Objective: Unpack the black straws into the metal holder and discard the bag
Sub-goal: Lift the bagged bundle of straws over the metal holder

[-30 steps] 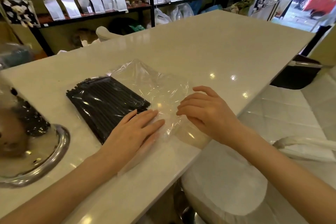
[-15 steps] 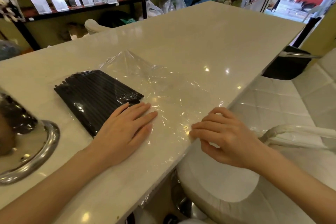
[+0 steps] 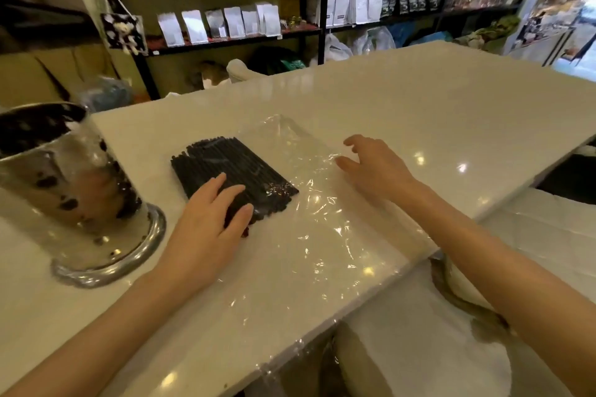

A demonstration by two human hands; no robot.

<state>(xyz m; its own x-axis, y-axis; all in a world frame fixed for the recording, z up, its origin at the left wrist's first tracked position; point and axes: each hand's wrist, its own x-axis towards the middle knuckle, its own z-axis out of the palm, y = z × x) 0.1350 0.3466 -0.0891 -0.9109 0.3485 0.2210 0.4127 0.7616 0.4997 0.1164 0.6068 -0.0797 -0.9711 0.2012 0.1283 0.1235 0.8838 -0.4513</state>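
Observation:
A flat bundle of black straws (image 3: 225,164) lies inside a long clear plastic bag (image 3: 319,229) on the pale counter (image 3: 435,113). The bag's empty part stretches toward me and hangs over the counter's near edge. My left hand (image 3: 206,222) rests flat on the near end of the straws, fingers together, pressing down. Over the bag's right side hovers my right hand (image 3: 374,164), fingers spread, with nothing in it. The shiny metal holder (image 3: 64,184) stands at the left, a few dark straws showing in its mouth.
White padded seats (image 3: 532,235) sit below the counter's right edge. Behind the counter stand black shelves (image 3: 232,39) with white pouches, and plastic bags on the floor.
My right hand has come up from the counter's near edge to the bag's right side and spread its fingers. My left hand has slid forward onto the straws. The view has lifted.

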